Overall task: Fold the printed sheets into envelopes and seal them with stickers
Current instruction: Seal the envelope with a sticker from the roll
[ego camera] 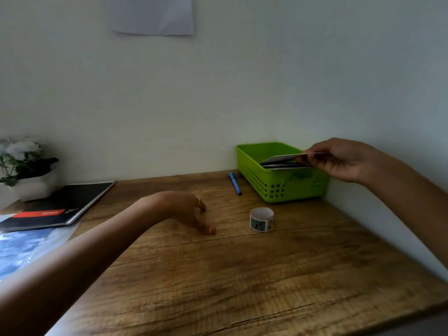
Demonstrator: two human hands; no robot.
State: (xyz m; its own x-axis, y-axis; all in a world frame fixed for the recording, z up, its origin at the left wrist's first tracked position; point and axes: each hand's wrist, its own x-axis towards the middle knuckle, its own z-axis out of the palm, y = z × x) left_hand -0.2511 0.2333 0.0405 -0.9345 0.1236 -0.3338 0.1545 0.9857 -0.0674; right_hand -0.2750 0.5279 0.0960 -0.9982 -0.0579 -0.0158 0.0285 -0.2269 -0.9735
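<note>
My right hand (339, 158) pinches a flat folded envelope (288, 157) by its edge, holding it level over the green basket (271, 187) at the back right. More folded paper lies inside the basket beneath it. A roll of stickers (261, 219) stands on the wooden table (218, 275) in front of the basket. My left hand (184, 209) hovers low over the table's middle, fingers loosely bent, holding nothing. A stack of blue printed sheets (21, 248) in clear plastic lies at the left edge.
A blue pen (234, 183) lies left of the basket. A black notebook with a red label (63, 204) sits at the back left, a potted plant (26, 170) behind it. The wall runs close along the back and right sides.
</note>
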